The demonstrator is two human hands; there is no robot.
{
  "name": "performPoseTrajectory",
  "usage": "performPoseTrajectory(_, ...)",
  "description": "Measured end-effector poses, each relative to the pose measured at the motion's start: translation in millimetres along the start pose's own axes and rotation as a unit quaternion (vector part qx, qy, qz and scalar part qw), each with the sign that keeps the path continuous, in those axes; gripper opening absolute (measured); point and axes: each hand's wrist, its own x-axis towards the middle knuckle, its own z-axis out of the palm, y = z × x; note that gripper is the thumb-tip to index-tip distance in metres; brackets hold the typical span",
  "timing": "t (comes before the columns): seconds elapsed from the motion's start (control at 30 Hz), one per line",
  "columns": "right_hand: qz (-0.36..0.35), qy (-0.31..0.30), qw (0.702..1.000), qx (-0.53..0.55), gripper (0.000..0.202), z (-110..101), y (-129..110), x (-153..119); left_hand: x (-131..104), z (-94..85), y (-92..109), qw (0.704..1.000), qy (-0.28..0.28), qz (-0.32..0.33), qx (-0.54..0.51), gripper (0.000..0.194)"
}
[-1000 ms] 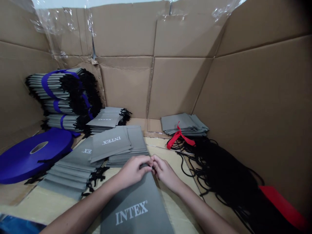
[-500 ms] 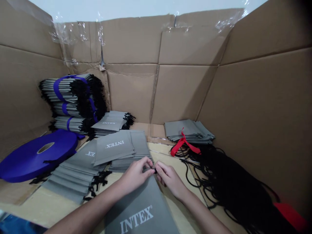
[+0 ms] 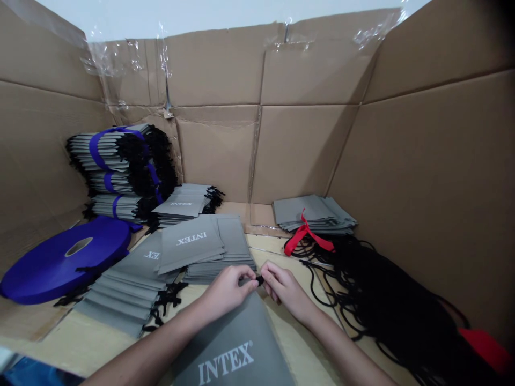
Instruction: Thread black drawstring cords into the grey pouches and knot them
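Observation:
A grey pouch [image 3: 245, 327] with white INTEX lettering lies in front of me, its far corner up at my fingertips. A short bit of black cord [image 3: 260, 280], bunched like a knot, shows at that corner between my two hands. My left hand [image 3: 229, 289] pinches it from one side, thumb against fingers. From the other side my right hand [image 3: 285, 289] is closed on the cord too, its fingers curled. The cord's ends are hidden by the fingers. Just beyond my left hand lies a stack of grey pouches [image 3: 237, 241].
A purple ribbon roll [image 3: 40, 262] lies left, below strapped bundles of corded pouches [image 3: 107, 153]. Fanned pouches [image 3: 116, 300] lie nearer. To the right are a heap of black cords [image 3: 386, 300], a red tie [image 3: 301, 238] and another pouch stack [image 3: 311, 214]. Cardboard walls [image 3: 306, 150] enclose the table.
My hands have drawn slightly apart, and more of the black cord shows between them. The view has shifted a little; the pouch stays put.

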Motion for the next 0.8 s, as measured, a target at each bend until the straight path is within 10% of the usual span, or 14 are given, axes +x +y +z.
performPoseTrajectory(0.8,0.037,-0.108,0.991,0.064,0.041,-15.9,-5.4,-0.5,-9.7,-6.9,14.7,0.992,-0.008,0.039,0.121,0.018)
